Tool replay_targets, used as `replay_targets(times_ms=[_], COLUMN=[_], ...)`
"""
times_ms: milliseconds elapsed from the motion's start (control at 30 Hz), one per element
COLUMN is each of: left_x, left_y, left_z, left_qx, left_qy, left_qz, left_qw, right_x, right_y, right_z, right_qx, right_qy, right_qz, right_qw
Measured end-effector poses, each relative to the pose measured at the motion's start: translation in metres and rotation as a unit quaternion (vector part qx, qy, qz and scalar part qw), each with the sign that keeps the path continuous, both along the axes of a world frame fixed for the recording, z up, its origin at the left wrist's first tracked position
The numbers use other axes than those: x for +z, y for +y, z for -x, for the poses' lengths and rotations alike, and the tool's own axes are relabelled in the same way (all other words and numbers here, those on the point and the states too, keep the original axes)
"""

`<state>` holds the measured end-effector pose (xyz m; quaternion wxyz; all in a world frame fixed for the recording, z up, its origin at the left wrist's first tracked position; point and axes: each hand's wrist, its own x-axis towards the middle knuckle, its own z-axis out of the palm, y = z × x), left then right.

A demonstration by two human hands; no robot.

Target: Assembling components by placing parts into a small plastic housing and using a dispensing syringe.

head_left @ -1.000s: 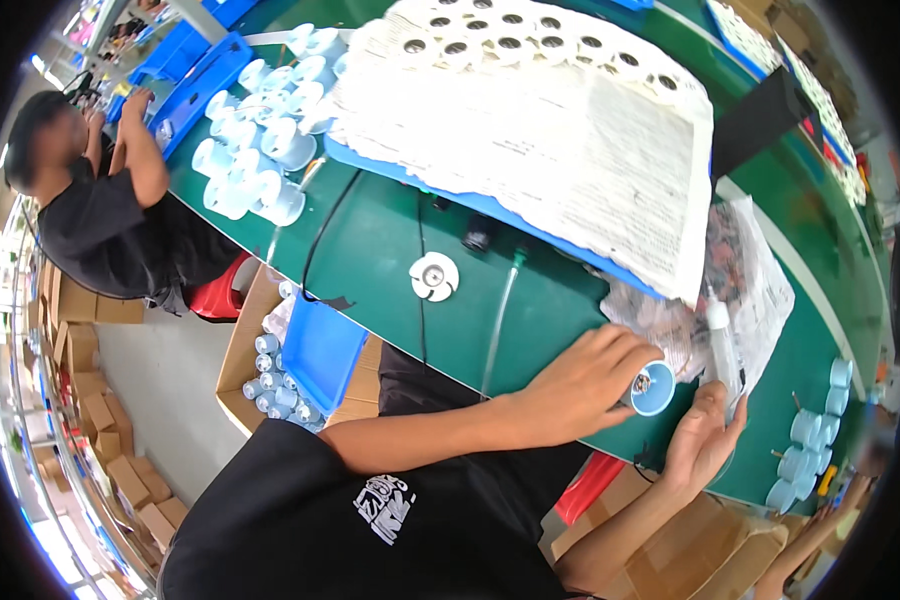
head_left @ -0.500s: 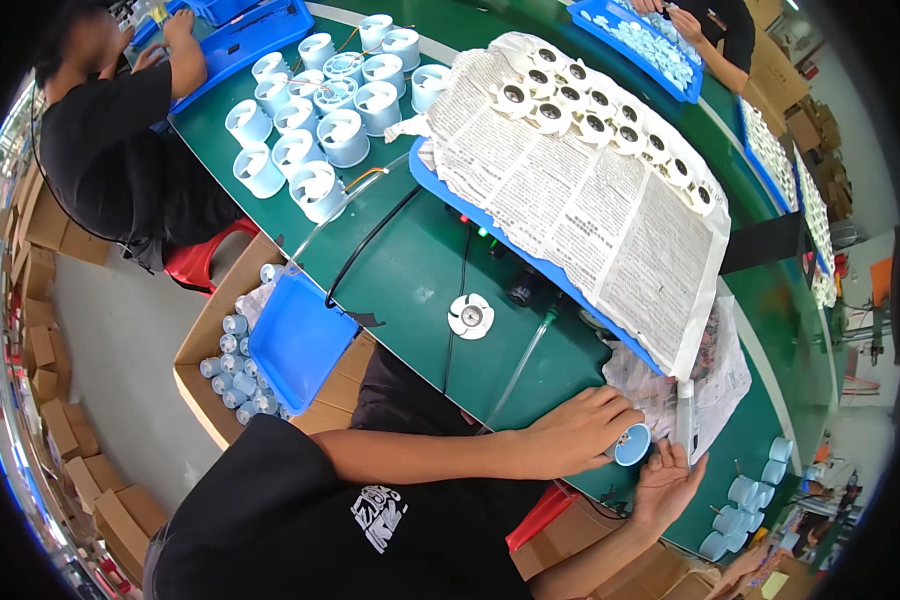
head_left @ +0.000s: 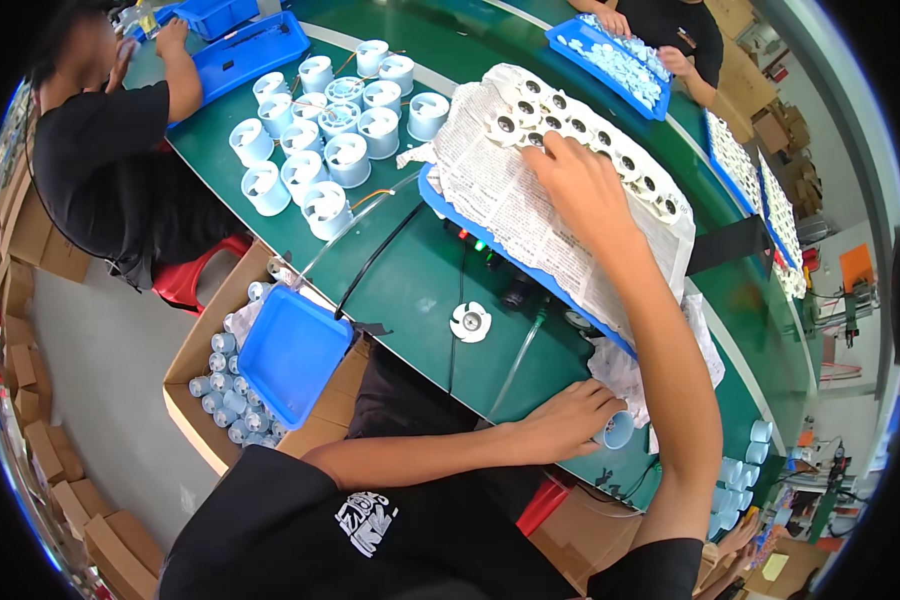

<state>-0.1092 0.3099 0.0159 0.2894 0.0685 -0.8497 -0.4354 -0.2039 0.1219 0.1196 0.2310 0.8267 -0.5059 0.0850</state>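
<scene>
My left hand (head_left: 568,425) is closed around a light blue cup-shaped housing (head_left: 618,430), whose open end faces right, at the table's near edge. My right arm stretches across to the raised blue tray, which is lined with newspaper (head_left: 500,165). There my right hand (head_left: 585,195) has its fingertips closed around one of the white round parts with dark centres (head_left: 535,139); the fingers partly cover it. More such white parts (head_left: 625,163) stand in rows along the tray's far side. A single white lobed disc (head_left: 470,322) with a metal centre lies on the green table.
Several light blue housings with wires (head_left: 347,158) stand at the far left, others (head_left: 735,472) at the right. A box (head_left: 195,410) of housings and a blue tray (head_left: 295,355) are left of me. A hose (head_left: 518,370) crosses the table. Co-workers sit at left and far side.
My right hand has left the housing and reached up to the white parts on the newspaper. My left hand still holds the housing. The whole view has shifted slightly.
</scene>
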Motion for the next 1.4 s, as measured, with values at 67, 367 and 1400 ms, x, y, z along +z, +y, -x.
replay_targets(times_ms=[67,367,1400], left_x=[0.0,-0.001,0.022], left_y=[0.001,-0.002,-0.002], left_z=[-0.004,0.003,0.01], left_qx=[0.002,0.0,-0.034], left_qy=[-0.008,-0.009,-0.086], left_qz=[0.0,0.01,-0.018], left_qw=[1.0,1.0,0.996], right_x=[-0.005,0.022,-0.018], right_y=[-0.011,0.086,0.311], right_z=[0.0,0.006,0.003], right_qx=[0.02,0.032,-0.416], right_qy=[0.008,-0.378,-0.485], right_qz=[0.022,0.034,0.072], right_qw=[1.0,0.925,0.766])
